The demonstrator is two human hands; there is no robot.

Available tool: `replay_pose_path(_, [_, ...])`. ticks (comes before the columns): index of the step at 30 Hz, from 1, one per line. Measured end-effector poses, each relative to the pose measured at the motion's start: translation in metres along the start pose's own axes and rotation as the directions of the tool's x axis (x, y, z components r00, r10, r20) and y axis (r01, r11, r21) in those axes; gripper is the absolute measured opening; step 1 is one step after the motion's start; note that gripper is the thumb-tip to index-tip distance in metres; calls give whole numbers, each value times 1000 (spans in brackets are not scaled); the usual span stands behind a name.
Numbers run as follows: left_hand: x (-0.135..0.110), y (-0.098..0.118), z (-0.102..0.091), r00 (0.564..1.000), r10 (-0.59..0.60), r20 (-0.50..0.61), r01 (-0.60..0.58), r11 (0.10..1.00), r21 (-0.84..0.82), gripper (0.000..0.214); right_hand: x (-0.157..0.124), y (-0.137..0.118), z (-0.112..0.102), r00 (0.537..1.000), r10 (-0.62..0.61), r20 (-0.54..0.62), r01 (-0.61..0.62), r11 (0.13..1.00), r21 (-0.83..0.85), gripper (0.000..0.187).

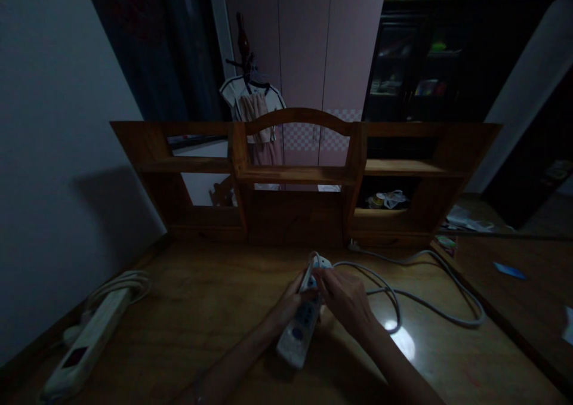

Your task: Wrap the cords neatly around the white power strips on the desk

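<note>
A white power strip [298,333] is held tilted above the wooden desk, its near end toward me and its sockets facing up. My left hand [290,300] is closed around its left side, with the thumb lying across the top. My right hand [342,294] is closed in a pinch over the sockets near the far end; whatever lies between its fingertips is hidden. A thin pale cord [314,254] loops up at that far end. The grey cable [441,317] runs in loose curves over the desk on the right, ending in a plug [353,246] by the shelf.
A second, longer power strip [92,339] with a coiled cord [129,283] lies at the left by the wall. Along the back of the desk [201,309] stands a wooden shelf unit [295,174]. Beyond are a pink wardrobe [304,53] and hanging clothes [255,110]. The light is dim.
</note>
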State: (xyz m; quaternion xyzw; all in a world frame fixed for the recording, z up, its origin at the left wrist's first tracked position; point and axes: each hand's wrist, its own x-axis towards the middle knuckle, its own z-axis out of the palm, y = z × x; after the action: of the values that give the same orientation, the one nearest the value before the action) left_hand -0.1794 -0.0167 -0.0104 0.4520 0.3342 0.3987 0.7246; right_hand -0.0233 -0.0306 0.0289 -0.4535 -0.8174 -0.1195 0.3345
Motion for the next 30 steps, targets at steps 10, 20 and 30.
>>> replay_pose_path(10, [-7,19,1,994,56,-94,-58,998,-15,57,-2,4,4,955,295,-37,-297,949,-105,28])
replay_pose_path(20, [6,0,-11,992,53,-117,-59,997,-42,48,-2,6,9,994,63,86,-55,994,-94,28])
replay_pose_path(30, [7,-1,-15,990,51,-135,-68,990,-120,43,-5,0,14,992,-22,122,31,997,-70,20])
